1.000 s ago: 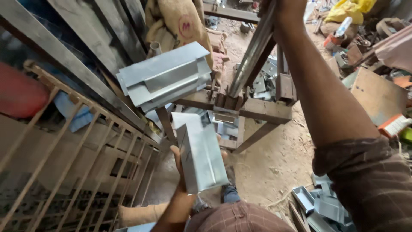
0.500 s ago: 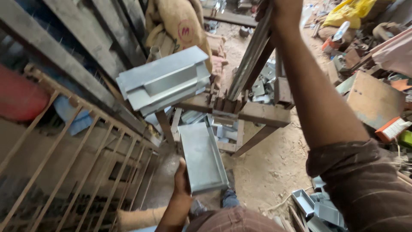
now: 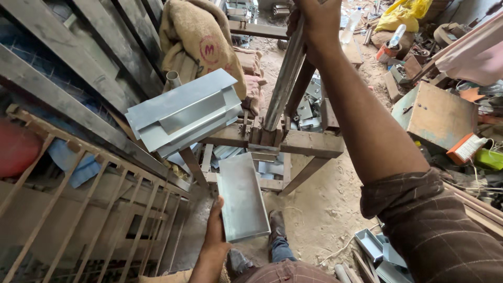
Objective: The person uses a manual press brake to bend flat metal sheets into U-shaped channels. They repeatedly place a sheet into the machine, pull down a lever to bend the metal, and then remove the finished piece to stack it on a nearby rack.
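The biggest thing in view is the press frame (image 3: 293,141), a low stand of rusty steel beams on the dirt floor (image 3: 325,209), with a long lever bar (image 3: 285,78) rising from its middle. To its left leans a rusty railing (image 3: 78,209), and on the frame's left side rests a stack of folded metal sheets (image 3: 181,115), grey and already bent into stepped profiles; judging by that pile, several pieces are done. More small bent pieces (image 3: 309,105) lie behind the frame, and a few grey trays (image 3: 377,251) lie on the floor at lower right. A burlap sack (image 3: 201,47) hangs behind the stack, and a wooden box (image 3: 435,112) sits to the right.

The right hand (image 3: 317,21) is raised high, its fingers wrapped tight around the top of the lever bar, the arm stretched out in a brown checked sleeve (image 3: 440,230).

The left hand (image 3: 215,230) grips the near left edge of a metal sheet (image 3: 242,196), fingers closed on it from beneath with the thumb along the side. The sheet is a long grey rectangle with shallow upturned edges; its far end points at the slot at the base of the lever, just touching or just short of it, I cannot tell which. It looks not yet fed in, so this piece appears to await its bend, with the lever up.
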